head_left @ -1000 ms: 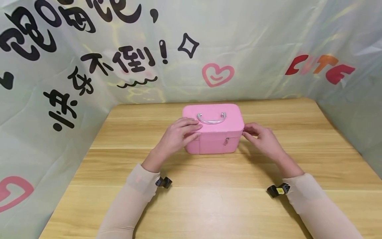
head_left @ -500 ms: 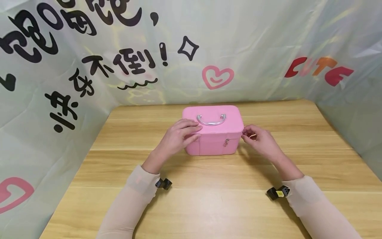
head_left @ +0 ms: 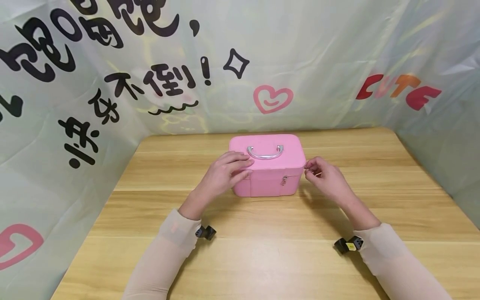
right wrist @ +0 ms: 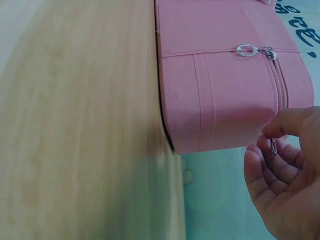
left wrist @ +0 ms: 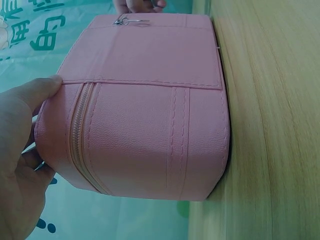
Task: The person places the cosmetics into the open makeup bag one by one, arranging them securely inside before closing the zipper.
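Observation:
A pink cosmetic case [head_left: 264,183] with a silver handle [head_left: 265,157] on its lid stands upright on the table, lid down. My left hand [head_left: 223,171] holds its front left corner, fingers over the lid and thumb at the front edge. In the left wrist view a zipper [left wrist: 78,125] runs along that side below the lid. At the right side, my right hand [head_left: 331,179] pinches a metal zipper pull [right wrist: 273,146] between thumb and fingers. Another zipper pull [right wrist: 250,50] hangs at the front right, apart from the fingers.
The wooden table [head_left: 258,241] extends around the case. Behind and beside it hangs a pale cloth [head_left: 318,91] printed with black characters, a pink heart [head_left: 273,100] and coloured letters. Small black cameras [head_left: 205,232] sit at both sleeve cuffs.
The right hand's thumb and fingers have closed together on a zipper pull at the case's right side. The left hand keeps its place, and the view has tilted slightly upward.

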The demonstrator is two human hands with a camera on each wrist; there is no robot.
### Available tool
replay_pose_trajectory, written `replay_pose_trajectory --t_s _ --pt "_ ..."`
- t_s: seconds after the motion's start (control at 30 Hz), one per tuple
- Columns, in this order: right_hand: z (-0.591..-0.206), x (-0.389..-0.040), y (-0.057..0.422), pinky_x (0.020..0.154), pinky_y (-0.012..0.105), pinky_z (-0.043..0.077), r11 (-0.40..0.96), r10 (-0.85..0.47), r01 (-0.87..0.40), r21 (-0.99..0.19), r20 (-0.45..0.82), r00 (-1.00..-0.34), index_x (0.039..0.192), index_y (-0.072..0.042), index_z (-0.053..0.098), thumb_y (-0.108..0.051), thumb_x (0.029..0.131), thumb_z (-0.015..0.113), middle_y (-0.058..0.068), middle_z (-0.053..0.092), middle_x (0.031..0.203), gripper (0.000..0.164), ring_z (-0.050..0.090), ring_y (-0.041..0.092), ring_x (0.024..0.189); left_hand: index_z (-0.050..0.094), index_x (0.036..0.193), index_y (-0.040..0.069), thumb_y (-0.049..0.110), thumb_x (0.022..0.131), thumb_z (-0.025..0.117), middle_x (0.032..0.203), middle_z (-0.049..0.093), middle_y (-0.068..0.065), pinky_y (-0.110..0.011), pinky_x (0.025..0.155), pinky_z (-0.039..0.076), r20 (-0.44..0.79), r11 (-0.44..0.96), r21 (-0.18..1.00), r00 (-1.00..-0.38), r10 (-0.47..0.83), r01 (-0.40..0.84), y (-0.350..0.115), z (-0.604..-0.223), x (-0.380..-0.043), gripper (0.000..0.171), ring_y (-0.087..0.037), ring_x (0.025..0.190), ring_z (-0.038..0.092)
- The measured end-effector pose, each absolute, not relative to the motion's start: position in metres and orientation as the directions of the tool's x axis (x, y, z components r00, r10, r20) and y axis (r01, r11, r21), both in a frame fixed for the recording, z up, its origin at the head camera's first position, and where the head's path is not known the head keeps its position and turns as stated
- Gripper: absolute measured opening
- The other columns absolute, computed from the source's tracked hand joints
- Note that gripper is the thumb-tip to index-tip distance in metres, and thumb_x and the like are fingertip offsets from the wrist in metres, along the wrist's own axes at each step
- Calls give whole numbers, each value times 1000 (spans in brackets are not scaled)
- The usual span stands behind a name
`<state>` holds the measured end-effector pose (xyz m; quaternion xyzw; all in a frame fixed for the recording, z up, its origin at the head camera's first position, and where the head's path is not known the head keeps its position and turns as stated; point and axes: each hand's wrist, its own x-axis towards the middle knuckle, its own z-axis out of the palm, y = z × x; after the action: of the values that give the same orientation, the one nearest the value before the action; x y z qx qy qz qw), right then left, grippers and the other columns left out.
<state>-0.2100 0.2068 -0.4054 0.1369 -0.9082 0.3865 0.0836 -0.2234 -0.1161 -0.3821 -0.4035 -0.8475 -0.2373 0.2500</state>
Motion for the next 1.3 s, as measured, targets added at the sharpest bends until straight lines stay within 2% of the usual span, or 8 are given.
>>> replay_pose_trajectory --t_s 0.17,0.4,0.53,0.67,0.83,1.0,1.3 --pt "-406 -209 207 74 43 53 725 -190 -346 -595 310 -931 103 -4 65 -10 94 60 8 68 90 12 63 24 83 74 114 7 20 87 76 116 68 -5 -26 105 41 616 559 207 -551 563 803 -117 -383 -223 30 -22 115 58" --pt "-402 -207 213 69 45 53 771 -246 -407 -491 359 -900 106 -8 72 -19 100 58 8 72 95 19 66 24 80 74 114 7 20 87 76 117 68 -5 -26 106 41 612 568 204 -557 561 797 -118 -383 -222 30 -21 116 58" --pt "-399 -206 218 66 41 50 773 -272 -419 -476 348 -897 109 -5 72 -15 101 57 7 72 91 20 66 21 77 74 114 7 20 87 76 116 68 -5 -27 105 42 612 567 204 -555 563 798 -118 -383 -222 30 -21 115 58" --pt "-398 -206 220 60 35 50 761 -271 -451 -467 404 -874 107 -2 74 -9 97 62 7 74 87 17 68 20 72 73 115 8 20 87 76 116 68 -5 -27 104 43 614 565 209 -557 559 798 -118 -383 -222 30 -21 114 58" --pt "-398 -206 220 50 26 49 737 -239 -480 -477 480 -844 101 -4 75 -3 93 66 8 74 84 12 69 19 67 73 116 9 20 88 75 116 68 -5 -27 103 44 613 571 202 -558 560 795 -118 -383 -221 30 -21 114 58" --pt "-398 -205 219 54 25 50 739 -218 -475 -477 499 -839 96 -6 74 -8 92 68 7 74 84 8 67 18 67 73 116 9 21 88 75 116 68 -5 -26 103 43 612 569 195 -553 566 799 -117 -381 -222 31 -20 114 58" --pt "-394 -204 224 56 20 50 674 -214 -405 -618 361 -908 96 -7 73 -17 95 66 5 72 84 12 67 19 73 74 115 9 20 88 76 115 69 -5 -27 103 44 624 567 188 -543 562 802 -115 -381 -223 30 -21 113 59"
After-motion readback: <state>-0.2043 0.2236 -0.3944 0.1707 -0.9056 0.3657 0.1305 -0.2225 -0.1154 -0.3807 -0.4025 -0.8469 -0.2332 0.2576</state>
